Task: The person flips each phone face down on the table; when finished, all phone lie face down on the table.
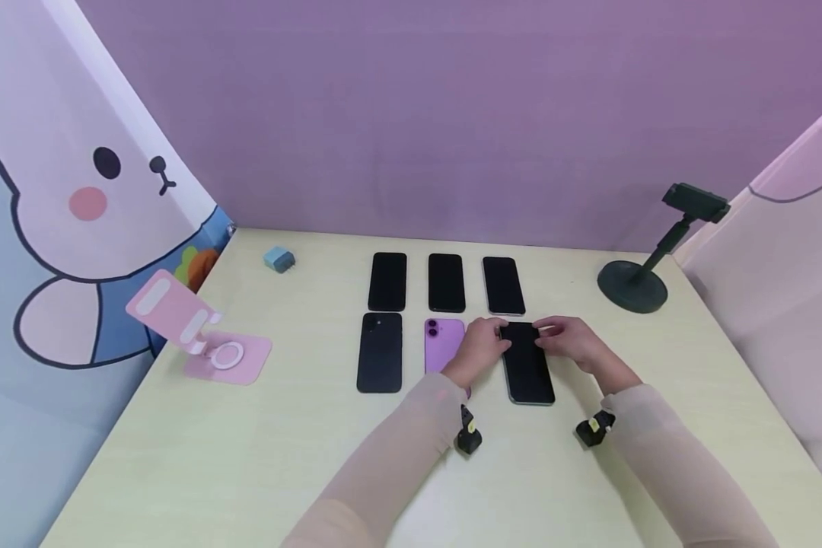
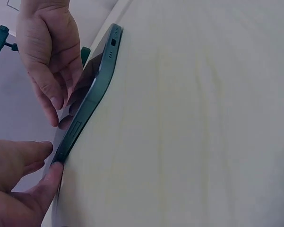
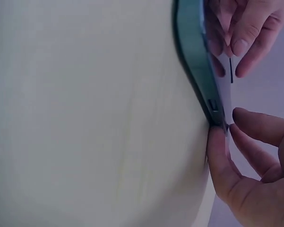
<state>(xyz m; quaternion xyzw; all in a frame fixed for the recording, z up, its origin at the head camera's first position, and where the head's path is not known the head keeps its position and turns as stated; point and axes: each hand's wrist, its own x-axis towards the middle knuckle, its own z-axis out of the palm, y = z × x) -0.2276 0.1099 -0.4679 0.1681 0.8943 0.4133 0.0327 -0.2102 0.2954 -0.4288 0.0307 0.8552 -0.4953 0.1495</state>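
Note:
A phone with a black screen and green frame [image 1: 527, 365] lies face up on the table between the two hands. At its far left corner is the left hand [image 1: 481, 350], its thumb [image 2: 52, 182] touching the phone's side edge and its fingers spread beside the corner. The right hand [image 1: 570, 340] sits opposite, with its thumb [image 3: 218, 146] against the other side edge. Neither hand wraps round the phone. The left hand and forearm partly cover a purple phone [image 1: 441, 346], which lies back up.
Three black-screened phones [image 1: 387, 281] [image 1: 447, 283] [image 1: 503, 285] form a row behind. A dark phone [image 1: 380, 354] lies back up left of the purple one. A pink folding stand [image 1: 246, 365] and blue block [image 1: 278, 259] are at left, a dark green stand [image 1: 632, 287] at right.

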